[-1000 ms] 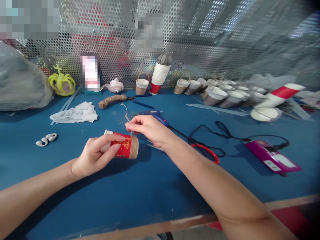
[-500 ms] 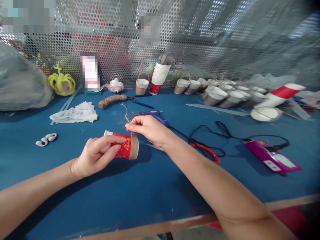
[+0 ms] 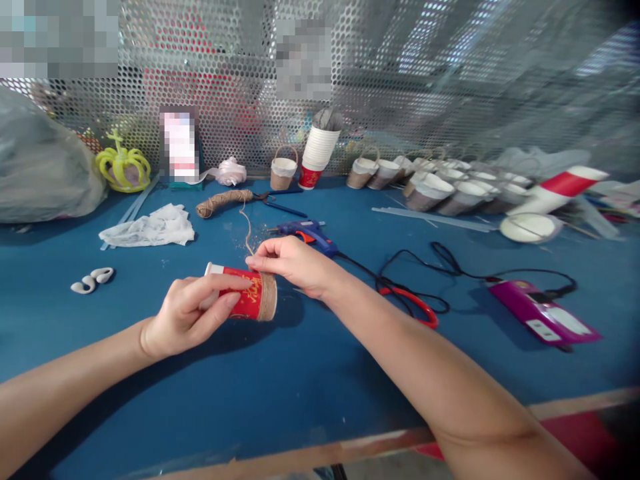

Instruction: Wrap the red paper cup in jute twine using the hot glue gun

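Observation:
My left hand [image 3: 193, 313] is closed around a red paper cup [image 3: 245, 303] with gold print, which lies on its side with its white rim toward the left. Brown twine [image 3: 269, 297] is wound in a band about the cup's base end. At that band, my right hand [image 3: 285, 262] pinches the loose strand [image 3: 247, 230] between thumb and finger. The strand runs back to a twine bundle [image 3: 225, 200] lying near blue-handled pliers [image 3: 283, 205]. Behind my right hand lies a blue glue gun [image 3: 313, 235]. Its trigger side faces me.
Twine-wrapped cups [image 3: 430, 190] crowd the back right, and a cup stack [image 3: 320, 150] leans at the back. A purple power strip [image 3: 545, 313] and black cord [image 3: 400, 267] lie right. White cloth [image 3: 150, 228] and grey earbuds [image 3: 93, 280] are left. Perforated metal [image 3: 235, 87] stands behind.
My right hand has moved slightly down and left, bringing the pinched twine closer against the cup. My left hand still holds the cup in nearly the same place.

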Tool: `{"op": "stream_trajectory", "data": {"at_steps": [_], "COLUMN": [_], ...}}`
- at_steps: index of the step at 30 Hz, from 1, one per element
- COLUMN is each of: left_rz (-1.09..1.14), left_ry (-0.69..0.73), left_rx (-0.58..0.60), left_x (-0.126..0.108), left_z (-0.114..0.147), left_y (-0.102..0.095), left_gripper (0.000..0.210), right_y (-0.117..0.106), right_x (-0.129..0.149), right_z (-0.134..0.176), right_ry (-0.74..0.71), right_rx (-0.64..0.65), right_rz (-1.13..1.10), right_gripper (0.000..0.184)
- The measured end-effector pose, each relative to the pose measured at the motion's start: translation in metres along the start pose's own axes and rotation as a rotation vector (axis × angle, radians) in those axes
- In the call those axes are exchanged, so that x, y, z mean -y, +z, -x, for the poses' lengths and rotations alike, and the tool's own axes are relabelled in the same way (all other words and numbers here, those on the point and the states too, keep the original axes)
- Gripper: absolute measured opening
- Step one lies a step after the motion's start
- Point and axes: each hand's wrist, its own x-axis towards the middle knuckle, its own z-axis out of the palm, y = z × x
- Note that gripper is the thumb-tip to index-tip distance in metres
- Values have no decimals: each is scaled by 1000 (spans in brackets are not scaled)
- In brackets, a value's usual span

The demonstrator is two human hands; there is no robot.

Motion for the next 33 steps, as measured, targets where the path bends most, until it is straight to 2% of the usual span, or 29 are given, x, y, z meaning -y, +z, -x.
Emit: {"op": "stream_trajectory", "data": {"at_steps": [2,4,7,10,13,17,22,24,26,30,33], "left_rz": [12,40,152,354,507,510,341,320,409,768,838], "left_ry": [-36,-143,-449,-760,-936,-953,-735,-681,-693,-838,-910], "left_rx": [2,0,-38,-146,-278,-311,-190,-176,-196,-205,-183], "left_x": [0,-1,1,4,7,11,15,16,16,16,15], "left_z": [0,0,-3,-9,-16,-17,-7,-5,-7,-14,-15], "left_y": [0,1,3,4,5,6,5,4,3,1,1], "left_gripper": [20,19,21,30,35,35,29,29,33,38,34], "right_y": [0,-1,-4,-8,-8,-2,3,1,0,0,1], "right_x": [-2,-4,-8,-7,0,8,5,2,1,2,2], "right_z": [-1,-3,-8,-8,-2,6,3,4,9,27,36], "right_ry": [8,16,-14,-50,-39,54,121,77,-24,-228,-247], "right_rx": [8,5,-87,-183,-133,24,32,28,8,-24,-34], "right_rz": [6,68,247,319,253,106,-65,-108,-56,228,298], "right_gripper": [24,23,26,28,30,28,16,14,16,18,17]}}
